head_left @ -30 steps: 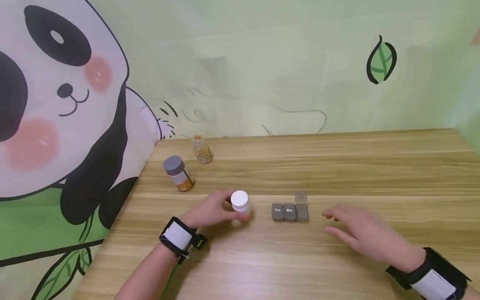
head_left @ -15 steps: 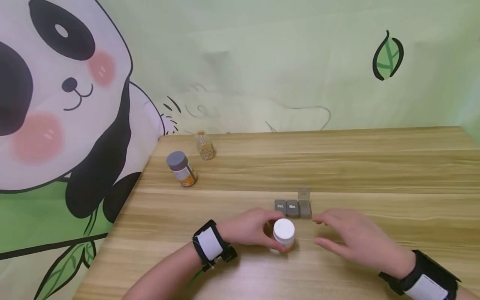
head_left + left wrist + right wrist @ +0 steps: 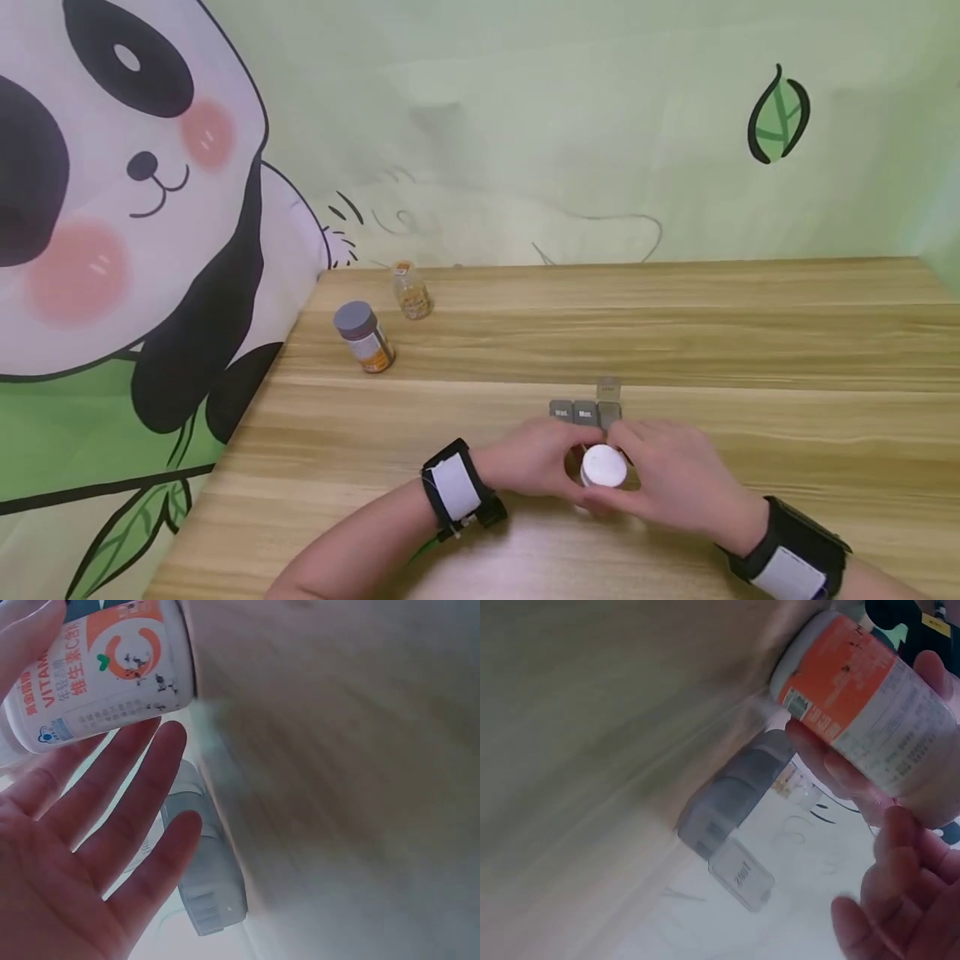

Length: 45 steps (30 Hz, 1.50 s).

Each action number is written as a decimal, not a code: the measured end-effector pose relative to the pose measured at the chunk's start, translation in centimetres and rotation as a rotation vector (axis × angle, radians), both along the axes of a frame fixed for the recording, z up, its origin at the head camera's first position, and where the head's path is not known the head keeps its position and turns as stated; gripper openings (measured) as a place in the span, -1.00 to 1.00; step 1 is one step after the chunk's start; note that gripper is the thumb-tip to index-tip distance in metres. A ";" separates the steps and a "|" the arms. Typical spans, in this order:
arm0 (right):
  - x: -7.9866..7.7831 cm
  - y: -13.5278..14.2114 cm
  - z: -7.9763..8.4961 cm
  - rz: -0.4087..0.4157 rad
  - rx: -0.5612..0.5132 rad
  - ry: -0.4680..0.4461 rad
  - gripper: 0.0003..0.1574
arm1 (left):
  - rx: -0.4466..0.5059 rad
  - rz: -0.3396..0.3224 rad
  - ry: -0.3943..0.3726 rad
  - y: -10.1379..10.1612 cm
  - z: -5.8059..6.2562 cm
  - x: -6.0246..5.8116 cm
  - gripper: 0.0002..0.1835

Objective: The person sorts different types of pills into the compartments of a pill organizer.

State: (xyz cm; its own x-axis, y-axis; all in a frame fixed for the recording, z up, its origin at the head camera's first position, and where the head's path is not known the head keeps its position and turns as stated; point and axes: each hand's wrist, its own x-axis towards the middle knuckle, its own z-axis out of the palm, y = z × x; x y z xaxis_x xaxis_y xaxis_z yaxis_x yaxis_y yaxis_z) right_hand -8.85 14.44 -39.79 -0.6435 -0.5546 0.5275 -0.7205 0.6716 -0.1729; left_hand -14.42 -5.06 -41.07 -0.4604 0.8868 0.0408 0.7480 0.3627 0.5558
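Note:
My left hand (image 3: 528, 457) grips a white pill bottle (image 3: 112, 679) with an orange vitamin C label, its fingers on one side and its thumb on the other. From the right, my right hand (image 3: 678, 475) pinches the bottle's white cap (image 3: 604, 465) between thumb and fingers. In the right wrist view the bottle (image 3: 870, 705) is tilted, its base close over the tabletop. Just beyond both hands lies a small grey pill organizer (image 3: 585, 412) marked with days. Its rightmost lid (image 3: 742, 876) stands raised, and the hands partly cover its near side in the head view.
A brown jar with a grey lid (image 3: 365, 337) stands at the left of the wooden table (image 3: 712, 333). Behind it is a small clear bottle (image 3: 412, 292) with yellowish contents. A cloth backdrop with a panda (image 3: 202, 250) rises at the table's back and left edges.
My left hand has brought the bottle rightward and nearer, to in front of the pill organizer. My right hand has moved left and taken hold of the cap.

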 end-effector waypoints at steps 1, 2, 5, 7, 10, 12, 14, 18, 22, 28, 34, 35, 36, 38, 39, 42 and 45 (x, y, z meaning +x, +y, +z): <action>-0.1 -0.1 -0.1 0.004 -0.002 -0.015 -0.44 | 0.000 0.002 0.007 0.0 0.0 0.0 -0.53; -0.2 -0.1 -0.1 0.011 -0.004 -0.032 -0.44 | 0.000 0.003 0.012 0.1 0.0 0.0 -0.53; -0.4 0.0 -0.3 0.062 -0.026 -0.093 -0.49 | 0.004 -0.001 0.024 0.2 0.1 -0.1 -0.52; -0.7 0.1 -0.4 0.102 -0.040 -0.117 -0.52 | 0.009 -0.007 0.026 0.2 0.1 -0.2 -0.52; -1.0 0.2 -0.4 0.154 -0.054 -0.138 -0.55 | 0.020 -0.013 0.010 0.2 0.1 -0.3 -0.52; -1.2 0.4 -0.4 0.184 -0.053 -0.152 -0.57 | 0.027 -0.019 -0.022 0.2 0.2 -0.4 -0.52; -1.2 0.6 -0.3 0.212 -0.053 -0.188 -0.59 | 0.022 -0.024 -0.051 0.2 0.2 -0.5 -0.52; -1.2 1.0 -0.1 0.252 -0.051 -0.252 -0.61 | 0.007 -0.023 -0.089 0.2 0.3 -0.6 -0.52; -1.4 1.5 -0.1 0.221 -0.052 -0.230 -0.51 | 0.009 -0.030 -0.119 0.3 0.3 -0.5 -0.55; -1.9 2.4 -0.1 0.147 -0.048 -0.126 -0.27 | 0.017 -0.037 -0.126 0.5 0.4 -0.4 -0.60; -2.0 3.6 0.1 0.121 -0.033 -0.156 -0.30 | 0.000 -0.035 -0.092 0.4 0.5 -0.4 -0.58; -1.8 3.7 0.1 0.127 -0.038 -0.166 -0.34 | -0.003 -0.036 -0.089 0.4 0.6 -0.4 -0.57; -1.7 3.8 0.1 0.141 -0.048 -0.174 -0.38 | -0.007 -0.036 -0.091 0.4 0.6 -0.4 -0.57; -1.2 3.9 0.0 0.172 -0.073 -0.199 -0.48 | -0.013 -0.036 -0.085 0.5 0.7 -0.4 -0.56; -0.9 3.9 0.0 0.190 -0.087 -0.219 -0.51 | -0.015 -0.036 -0.083 0.5 0.7 -0.4 -0.56; -0.1 3.6 -0.1 0.227 -0.116 -0.256 -0.49 | -0.010 -0.038 -0.093 0.5 0.6 -0.4 -0.56; 0.4 3.1 -0.1 0.225 -0.113 -0.264 -0.45 | -0.006 -0.038 -0.101 0.5 0.6 -0.4 -0.55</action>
State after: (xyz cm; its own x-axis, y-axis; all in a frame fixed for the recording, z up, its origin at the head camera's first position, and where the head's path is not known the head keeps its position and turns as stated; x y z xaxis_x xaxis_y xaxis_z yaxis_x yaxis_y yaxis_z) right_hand -8.49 17.54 -39.89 -0.6343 -0.6452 0.4258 -0.7687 0.4676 -0.4365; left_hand -14.78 -4.56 -40.50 -0.4283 0.9036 -0.0095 0.7013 0.3390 0.6271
